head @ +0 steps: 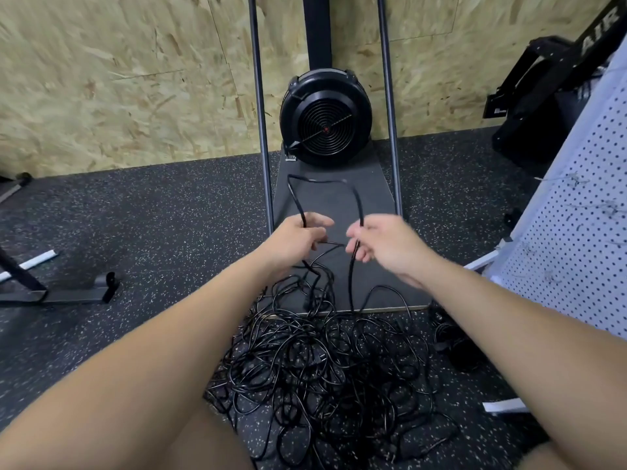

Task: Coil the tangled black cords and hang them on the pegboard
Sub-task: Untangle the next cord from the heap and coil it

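**Both hands on one loop, tangle still on the floor**

Centre of the frame: left hand (300,234) and right hand (380,244) raised side by side, near each other but apart. Fingers of each curled round a strand of the same black cord loop (320,180), arching up over a dark flat platform (368,198) and dropping back through both grips. From the fists, strands trailing down into the tangled black cords (325,361), sprawled across the lower centre, partly over the platform's near edge, mostly on the floor.

Underfoot, black rubber flooring (152,225) flecked with pale specks, filling the middle and lower frame. Behind, across the top, a chipboard wall (135,79). Top centre, against that wall, a round black fan housing (325,121) at the platform's far end, flanked by two upright metal poles (261,130). Right edge: white pegboard (576,239), leaning, a few wire hooks on it. Upper right, a black bag (539,106). Left edge, a black metal frame foot (78,291) on the rubber.
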`<state>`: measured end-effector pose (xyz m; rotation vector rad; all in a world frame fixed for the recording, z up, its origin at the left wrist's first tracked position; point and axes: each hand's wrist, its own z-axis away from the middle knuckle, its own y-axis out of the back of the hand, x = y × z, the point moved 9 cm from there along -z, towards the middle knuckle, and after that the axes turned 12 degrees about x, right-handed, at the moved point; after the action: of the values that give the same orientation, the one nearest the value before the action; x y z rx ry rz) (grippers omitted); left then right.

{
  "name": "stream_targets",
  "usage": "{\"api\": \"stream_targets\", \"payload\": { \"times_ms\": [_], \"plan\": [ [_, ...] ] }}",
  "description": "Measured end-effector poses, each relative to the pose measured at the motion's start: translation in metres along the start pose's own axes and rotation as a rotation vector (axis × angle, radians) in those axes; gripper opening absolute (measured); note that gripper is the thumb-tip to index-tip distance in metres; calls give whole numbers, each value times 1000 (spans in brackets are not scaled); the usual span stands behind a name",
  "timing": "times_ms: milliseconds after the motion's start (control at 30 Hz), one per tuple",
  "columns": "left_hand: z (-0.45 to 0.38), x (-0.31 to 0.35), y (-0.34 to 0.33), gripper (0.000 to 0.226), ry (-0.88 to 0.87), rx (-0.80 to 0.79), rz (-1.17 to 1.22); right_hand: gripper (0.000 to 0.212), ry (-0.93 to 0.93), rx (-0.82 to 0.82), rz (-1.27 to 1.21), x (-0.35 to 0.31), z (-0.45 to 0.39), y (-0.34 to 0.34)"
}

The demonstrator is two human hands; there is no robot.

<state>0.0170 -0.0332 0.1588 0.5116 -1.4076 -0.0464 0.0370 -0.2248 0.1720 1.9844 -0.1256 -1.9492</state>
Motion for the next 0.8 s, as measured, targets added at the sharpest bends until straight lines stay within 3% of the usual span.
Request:
{"api": "stream_targets", "payload": {
  "times_ms": [167,267,433,500,600,700,800],
  "plan": [
    [32,-11,-34,20,30,-324,-21,15,-40,164,-464,-31,-19,36],
    [56,-14,-61,12,25,-488,-25,15,-26,194,-585,-37,-24,40],
    [61,-7,-76,22,-4,-476,69,16,13,189,-660,-44,-30,43],
    [51,-5,-71,22,-27,-369,75,16,0,172,-535,-38,-31,46],
    [32,1,-51,24,-21,-181,137,10,-29,76,-85,-12,-30,43],
    [20,12,-34,27,-21,-88,200,30,-92,-236,258,25,-10,16],
    [11,19,-23,26,-22,-44,262,49,-147,-542,331,57,21,-19]
  ]
}}
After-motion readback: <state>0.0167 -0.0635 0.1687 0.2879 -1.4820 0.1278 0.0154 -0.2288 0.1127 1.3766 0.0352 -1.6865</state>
